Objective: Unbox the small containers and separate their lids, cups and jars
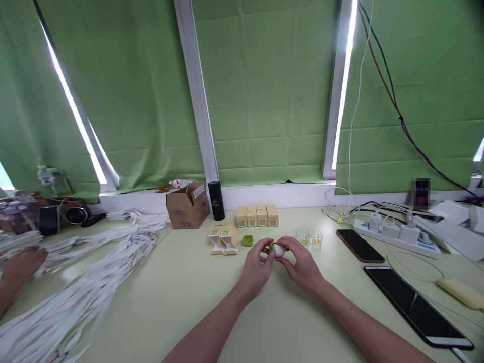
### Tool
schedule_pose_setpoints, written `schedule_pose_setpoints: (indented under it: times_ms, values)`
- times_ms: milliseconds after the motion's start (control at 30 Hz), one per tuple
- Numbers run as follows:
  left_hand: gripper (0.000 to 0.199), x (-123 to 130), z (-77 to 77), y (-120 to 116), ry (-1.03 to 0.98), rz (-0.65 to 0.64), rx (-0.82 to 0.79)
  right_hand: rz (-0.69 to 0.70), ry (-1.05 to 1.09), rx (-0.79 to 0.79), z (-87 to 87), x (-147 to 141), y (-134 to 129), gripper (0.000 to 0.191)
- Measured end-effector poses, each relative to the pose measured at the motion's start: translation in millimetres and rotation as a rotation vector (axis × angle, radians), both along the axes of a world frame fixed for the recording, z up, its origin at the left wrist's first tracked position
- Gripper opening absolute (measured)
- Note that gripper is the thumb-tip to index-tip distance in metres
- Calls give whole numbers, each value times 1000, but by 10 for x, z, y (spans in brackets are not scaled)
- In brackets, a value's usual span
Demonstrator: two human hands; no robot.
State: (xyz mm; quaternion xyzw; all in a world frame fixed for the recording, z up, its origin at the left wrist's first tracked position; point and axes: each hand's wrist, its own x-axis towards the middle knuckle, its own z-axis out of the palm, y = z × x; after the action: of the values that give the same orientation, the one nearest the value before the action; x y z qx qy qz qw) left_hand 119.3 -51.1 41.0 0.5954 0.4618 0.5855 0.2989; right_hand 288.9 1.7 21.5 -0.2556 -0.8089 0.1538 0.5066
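Note:
My left hand (256, 267) is closed on a small green piece (271, 246), mostly covered by the fingers. Pinched in my right hand (303, 267) is a small white rounded piece (279, 250), which meets the green one. Just left of my hands sits a small green square dish (247, 240). Two opened kraft boxes (229, 239) with green labels lie farther left. Behind them stands a row of several closed kraft boxes (257, 216). Clear cups (315, 238) with yellow bits inside are beyond my right hand.
A brown carton (187, 206) and a black cylinder (216, 200) stand at the back. On the right lie a phone (359, 245), a tablet (416, 302) and a power strip (395, 237) with cables. White strips (98, 277) and another person's hand (26, 262) are at the left.

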Motion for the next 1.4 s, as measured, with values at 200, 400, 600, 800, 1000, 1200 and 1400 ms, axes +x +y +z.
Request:
schedule_pose_setpoints:
  times_ms: [200, 400, 600, 800, 1000, 1200, 1400]
  values:
    - [37, -13, -38, 27, -36, -68, -13, -44, -123, 167, 6, 35, -2, 32]
    - [35, -49, -85, 62, 62, -59, 28, -90, -184, 248, 70, 45, -37, 33]
    - [36, -49, -83, 36, 106, -54, 25, -123, -260, 331, 48, 53, -4, 31]
    - [35, -40, -93, 46, 102, -38, 26, -157, -312, 376, 37, 49, 2, 29]
    - [32, -4, -102, 85, 111, 8, 3, -154, -361, 386, 39, 44, 13, 31]
    - [30, -1, -73, 81, 98, 28, -3, -160, -374, 385, 41, 41, 13, 30]
    - [28, -9, -73, 89, 91, 20, 12, -161, -371, 394, 54, 36, 0, 30]
